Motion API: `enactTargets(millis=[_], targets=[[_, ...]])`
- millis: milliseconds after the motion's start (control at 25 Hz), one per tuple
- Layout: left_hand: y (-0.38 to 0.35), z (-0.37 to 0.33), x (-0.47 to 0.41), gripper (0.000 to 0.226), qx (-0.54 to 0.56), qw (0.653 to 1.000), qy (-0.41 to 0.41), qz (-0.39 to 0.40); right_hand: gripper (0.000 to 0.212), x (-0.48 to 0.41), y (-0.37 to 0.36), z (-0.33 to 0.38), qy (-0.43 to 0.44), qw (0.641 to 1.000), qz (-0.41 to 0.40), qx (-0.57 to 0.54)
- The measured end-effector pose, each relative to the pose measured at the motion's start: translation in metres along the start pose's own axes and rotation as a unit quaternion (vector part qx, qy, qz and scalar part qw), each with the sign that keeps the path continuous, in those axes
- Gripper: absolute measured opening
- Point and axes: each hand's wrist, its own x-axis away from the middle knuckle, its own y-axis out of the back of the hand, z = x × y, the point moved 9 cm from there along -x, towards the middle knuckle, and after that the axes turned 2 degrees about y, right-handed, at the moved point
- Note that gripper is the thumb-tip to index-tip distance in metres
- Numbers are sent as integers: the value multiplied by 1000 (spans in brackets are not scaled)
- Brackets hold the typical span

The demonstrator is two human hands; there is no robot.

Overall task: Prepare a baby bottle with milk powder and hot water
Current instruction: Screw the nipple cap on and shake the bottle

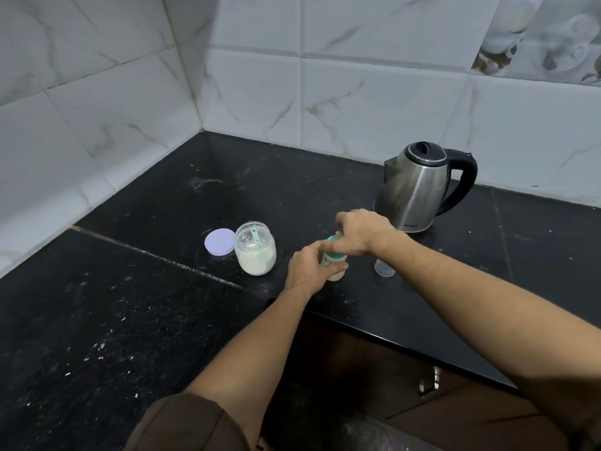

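While the bottle (pixel 336 275) is standing upright near the front edge of the desk (pixel 146 320), the left hand (pixel 305 271) is gripping its body and the right hand (pixel 361 232) is curling its fingers round its teal top. A clear cap (pixel 384 267) is lying just right of the bottle. On its left, an open jar (pixel 255 258) of white powder is holding a teal scoop (pixel 255 237), and a lilac lid (pixel 220 241) is lying flat just beside the jar. A steel kettle (pixel 416 187) is standing behind, near the wall.
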Motion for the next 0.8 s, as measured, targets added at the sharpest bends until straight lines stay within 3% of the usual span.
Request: enactTargets(millis=[80,200,360,560,680,800], targets=[[-1,1,1,58,14,1000,-3,5,54,0,-3,8,37,998,47,2],[-2,1,0,59,12,1000,-4,4,40,0,1,10,18,998,23,47],[1,-1,0,57,-17,1000,4,5,63,1,1,1,-41,996,-7,73],[0,0,0,57,10,1000,-5,4,54,-2,-7,12,57,995,64,45],[0,-3,1,56,0,1000,-14,1,39,-3,-3,5,20,999,18,42],[1,-4,0,52,-9,1000,-11,6,54,-6,-8,-2,2,1000,0,31]])
